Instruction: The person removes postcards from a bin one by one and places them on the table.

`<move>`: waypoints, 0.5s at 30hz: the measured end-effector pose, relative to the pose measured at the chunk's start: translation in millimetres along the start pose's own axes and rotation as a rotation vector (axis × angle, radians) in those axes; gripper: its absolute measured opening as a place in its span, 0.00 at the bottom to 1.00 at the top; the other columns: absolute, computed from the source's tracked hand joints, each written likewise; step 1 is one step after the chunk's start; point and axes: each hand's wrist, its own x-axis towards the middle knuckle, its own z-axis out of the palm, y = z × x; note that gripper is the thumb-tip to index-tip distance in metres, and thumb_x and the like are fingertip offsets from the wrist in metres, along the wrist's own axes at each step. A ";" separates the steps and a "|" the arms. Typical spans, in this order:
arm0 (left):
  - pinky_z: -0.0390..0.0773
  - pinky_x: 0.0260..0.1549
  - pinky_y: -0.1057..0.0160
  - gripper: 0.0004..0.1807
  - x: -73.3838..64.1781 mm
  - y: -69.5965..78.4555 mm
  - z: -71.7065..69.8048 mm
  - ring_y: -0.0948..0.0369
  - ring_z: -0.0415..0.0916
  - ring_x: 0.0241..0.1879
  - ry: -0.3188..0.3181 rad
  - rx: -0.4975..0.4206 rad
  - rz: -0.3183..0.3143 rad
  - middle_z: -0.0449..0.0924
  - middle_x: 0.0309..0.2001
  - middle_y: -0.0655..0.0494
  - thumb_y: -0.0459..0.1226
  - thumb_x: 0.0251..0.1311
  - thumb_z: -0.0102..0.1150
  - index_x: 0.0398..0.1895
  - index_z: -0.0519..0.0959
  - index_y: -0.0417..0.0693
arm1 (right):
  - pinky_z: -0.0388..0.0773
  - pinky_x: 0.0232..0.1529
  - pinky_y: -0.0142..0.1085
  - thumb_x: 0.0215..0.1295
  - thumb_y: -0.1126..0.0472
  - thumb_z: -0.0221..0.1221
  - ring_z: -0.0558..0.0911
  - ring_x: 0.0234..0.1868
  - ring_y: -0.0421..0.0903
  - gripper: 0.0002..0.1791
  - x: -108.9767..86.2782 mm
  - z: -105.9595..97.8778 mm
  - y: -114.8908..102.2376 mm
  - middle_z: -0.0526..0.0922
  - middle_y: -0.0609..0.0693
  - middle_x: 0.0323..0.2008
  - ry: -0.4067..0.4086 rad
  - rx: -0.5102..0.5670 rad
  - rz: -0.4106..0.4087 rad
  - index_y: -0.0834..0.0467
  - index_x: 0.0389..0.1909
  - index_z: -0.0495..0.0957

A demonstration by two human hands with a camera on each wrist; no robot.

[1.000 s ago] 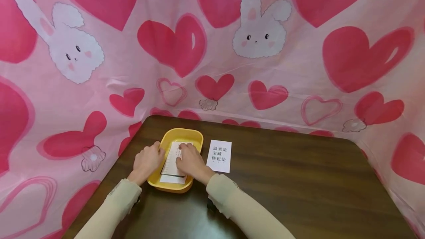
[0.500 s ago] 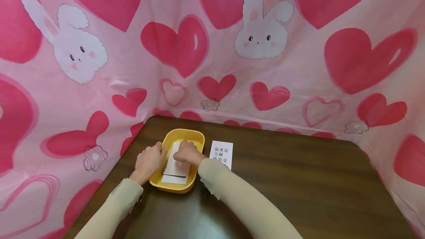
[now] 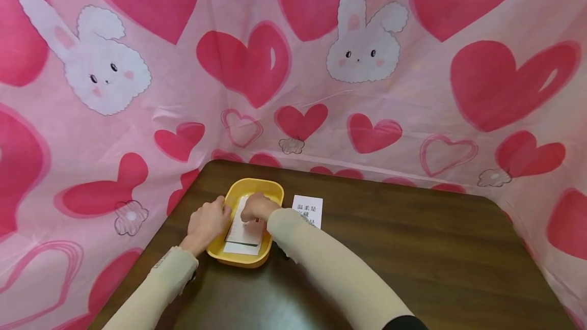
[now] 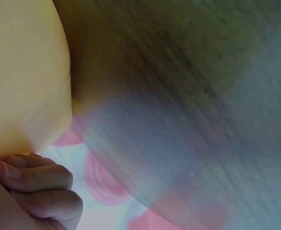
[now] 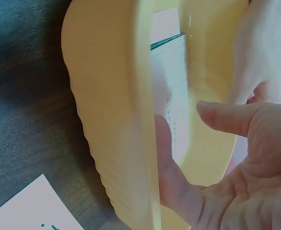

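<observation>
A yellow plastic tray [image 3: 249, 185] stands near the table's left edge. My left hand [image 3: 205, 224] holds its left rim, and in the left wrist view its curled fingers [image 4: 49, 201] are against the yellow wall. Inside lies a cream card [image 3: 238, 232] with small print, several thin layers thick at its dark edge, over a white card [image 3: 240, 249]. My right hand [image 3: 259, 207] reaches over the right rim, above the cream card's far part. In the right wrist view its thumb [image 5: 227, 116] is straight and apart from the bent finger near the card; nothing is seen pinched between them.
A white card with black Chinese characters [image 3: 308, 205] lies right of the tray, partly covered by my right sleeve [image 3: 321, 253]. Dark brown tabletop [image 3: 412, 238] extends to the right. A pink curtain with hearts and rabbits [image 3: 312, 85] hangs behind.
My right hand has shifted slightly left and its fingers have drawn back over the cream card; its sleeve now covers part of the lettered card. The left hand stays on the rim.
</observation>
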 end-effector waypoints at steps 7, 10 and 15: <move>0.79 0.24 0.48 0.11 -0.3 -0.5 -0.3 0.51 0.73 0.20 0.016 0.004 0.005 0.74 0.24 0.47 0.41 0.74 0.51 0.42 0.76 0.42 | 0.78 0.51 0.38 0.67 0.49 0.70 0.75 0.42 0.46 0.30 -2.7 -3.0 -7.2 0.73 0.55 0.56 -0.013 -0.033 0.017 0.64 0.62 0.75; 0.79 0.24 0.49 0.11 0.3 -0.1 0.7 0.52 0.73 0.20 0.007 -0.002 -0.007 0.74 0.23 0.48 0.42 0.75 0.51 0.44 0.76 0.42 | 0.79 0.46 0.37 0.65 0.51 0.72 0.75 0.40 0.47 0.33 0.8 0.8 -9.6 0.71 0.54 0.54 -0.004 -0.012 0.044 0.65 0.62 0.72; 0.78 0.23 0.51 0.12 0.8 0.7 1.5 0.52 0.73 0.20 -0.014 -0.002 -0.025 0.73 0.23 0.49 0.42 0.75 0.52 0.45 0.75 0.41 | 0.77 0.39 0.35 0.59 0.52 0.78 0.74 0.37 0.47 0.37 9.7 11.6 -7.7 0.70 0.54 0.51 0.040 0.029 0.075 0.65 0.60 0.70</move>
